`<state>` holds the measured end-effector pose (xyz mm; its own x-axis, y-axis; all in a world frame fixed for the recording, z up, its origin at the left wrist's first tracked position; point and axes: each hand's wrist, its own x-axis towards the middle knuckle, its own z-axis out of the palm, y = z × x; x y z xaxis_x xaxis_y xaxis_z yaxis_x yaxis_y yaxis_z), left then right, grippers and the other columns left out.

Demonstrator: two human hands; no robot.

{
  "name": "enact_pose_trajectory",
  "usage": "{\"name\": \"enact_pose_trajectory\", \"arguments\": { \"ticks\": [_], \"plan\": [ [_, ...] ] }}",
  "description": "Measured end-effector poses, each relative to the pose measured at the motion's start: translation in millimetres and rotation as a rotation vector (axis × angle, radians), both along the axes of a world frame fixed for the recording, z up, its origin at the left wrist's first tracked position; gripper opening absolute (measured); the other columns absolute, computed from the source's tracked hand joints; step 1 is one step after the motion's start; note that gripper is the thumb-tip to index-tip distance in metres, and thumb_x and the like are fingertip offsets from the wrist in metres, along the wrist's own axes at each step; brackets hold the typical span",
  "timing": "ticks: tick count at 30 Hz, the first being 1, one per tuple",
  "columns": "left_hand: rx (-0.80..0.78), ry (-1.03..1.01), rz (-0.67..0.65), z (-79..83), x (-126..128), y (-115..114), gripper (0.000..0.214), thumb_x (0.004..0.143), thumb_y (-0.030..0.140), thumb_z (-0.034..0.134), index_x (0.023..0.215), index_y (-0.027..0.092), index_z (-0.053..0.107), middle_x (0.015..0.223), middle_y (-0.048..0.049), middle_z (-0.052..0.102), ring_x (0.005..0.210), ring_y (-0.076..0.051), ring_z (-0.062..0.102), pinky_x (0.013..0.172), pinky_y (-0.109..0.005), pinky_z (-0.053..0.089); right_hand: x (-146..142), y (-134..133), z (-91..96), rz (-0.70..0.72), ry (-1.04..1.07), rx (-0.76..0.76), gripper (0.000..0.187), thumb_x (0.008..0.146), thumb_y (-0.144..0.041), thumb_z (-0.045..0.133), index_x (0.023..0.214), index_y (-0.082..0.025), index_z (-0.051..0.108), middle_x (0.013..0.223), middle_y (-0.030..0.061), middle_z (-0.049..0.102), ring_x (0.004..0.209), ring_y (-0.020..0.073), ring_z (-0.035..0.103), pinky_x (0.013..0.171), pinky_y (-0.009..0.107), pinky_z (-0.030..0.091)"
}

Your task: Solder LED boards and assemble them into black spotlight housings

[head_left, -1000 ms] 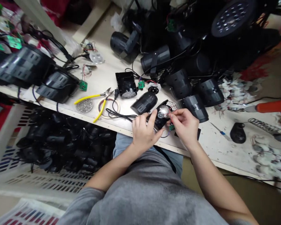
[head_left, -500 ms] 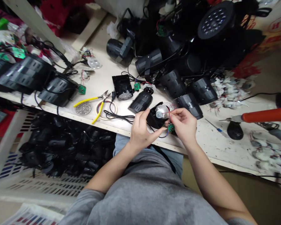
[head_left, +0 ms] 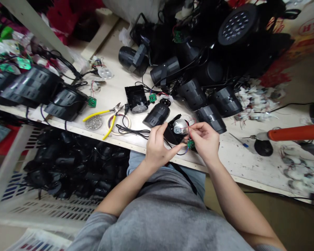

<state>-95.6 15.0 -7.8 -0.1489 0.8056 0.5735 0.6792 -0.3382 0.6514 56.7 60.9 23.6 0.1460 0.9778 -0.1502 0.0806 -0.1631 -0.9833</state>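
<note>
Black lamp housing [head_left: 171, 136]: held over the bench's near edge, between both hands.
Left hand [head_left: 157, 148]: fingers clenched around the housing.
Right hand [head_left: 202, 143]: fingers pinching red wire [head_left: 188, 131] just above a green circuit board [head_left: 190, 143].
Left on bench: yellow-handled side cutters [head_left: 111, 115] lying on the workbench [head_left: 136, 96].

Scuffed pale workbench [head_left: 240, 157], white slatted plastic crate [head_left: 13, 167] below left, brown floor [head_left: 274, 219], printed carton [head_left: 303, 31] behind.

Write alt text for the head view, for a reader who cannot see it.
A person's left hand grips a black lamp housing with a silver round part in it, while the right hand pinches thin wires above a small green circuit board. Black spotlights and yellow-handled cutters lie on a scuffed white workbench.
</note>
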Motion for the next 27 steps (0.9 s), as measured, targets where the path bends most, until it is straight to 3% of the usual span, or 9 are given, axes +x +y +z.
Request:
{"name": "enact_pose_trajectory", "arguments": {
  "ticks": [7,27],
  "plan": [
    [0.025,-0.010,-0.004,2.2,0.5,0.4,0.079,0.078,0.058,0.078,0.136,0.013,0.049,0.114,-0.0139,0.063,0.108,-0.026,0.064,0.094,-0.039,0.057,1.2,-2.0,-1.8,0.008,-0.029,0.019,0.025,0.067,-0.036,0.081,0.073,-0.022,0.062,0.060,-0.0029,0.065,0.049,0.0158,0.066,0.046,0.025,0.055],
    [0.028,-0.020,-0.027,1.3,2.6,3.1,0.079,0.077,0.055,0.081,0.135,0.012,0.049,0.115,-0.0146,0.063,0.109,-0.025,0.063,0.089,-0.035,0.059,-0.8,-1.5,0.4,-0.033,-0.021,0.052,0.022,0.066,-0.033,0.079,0.073,-0.021,0.062,0.060,-0.0031,0.065,0.048,0.0151,0.066,0.044,0.024,0.054]
  ]
}}
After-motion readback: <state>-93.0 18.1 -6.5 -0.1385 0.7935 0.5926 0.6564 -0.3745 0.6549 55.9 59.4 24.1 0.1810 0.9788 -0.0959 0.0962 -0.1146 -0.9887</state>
